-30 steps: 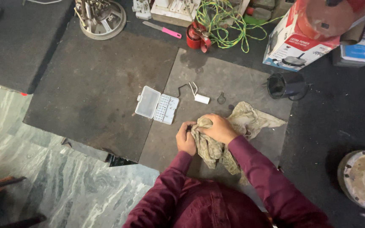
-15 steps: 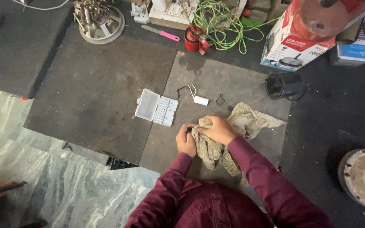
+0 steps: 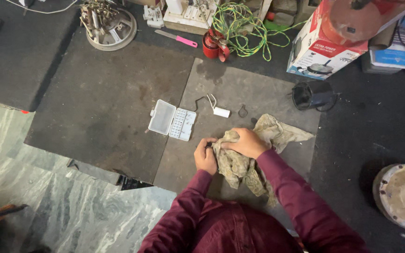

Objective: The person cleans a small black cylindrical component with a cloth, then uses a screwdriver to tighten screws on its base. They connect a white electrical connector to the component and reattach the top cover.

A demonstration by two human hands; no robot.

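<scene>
A crumpled beige rag point(image 3: 263, 140) lies on the grey mat point(image 3: 221, 89) in front of me. My right hand point(image 3: 245, 143) presses down on the rag and grips its folds. My left hand point(image 3: 205, 156) is closed around a small dark object at the rag's left edge; what it is cannot be made out. An open white plastic case point(image 3: 172, 121) with small compartments lies just up and left of my hands. A small white capacitor point(image 3: 221, 111) with wires and a small metal ring point(image 3: 243, 111) lie beyond the rag.
A round motor part point(image 3: 108, 26) sits far left, a pink-handled tool point(image 3: 176, 39) and a red can point(image 3: 210, 47) with green-yellow wire point(image 3: 240, 23) at the back. A printed carton point(image 3: 326, 47) and black cylinder point(image 3: 312, 95) stand right. A round metal housing point(image 3: 404, 196) lies at lower right.
Both hands stay on the rag with only a slight shift of the fingers. The view has drifted a little.
</scene>
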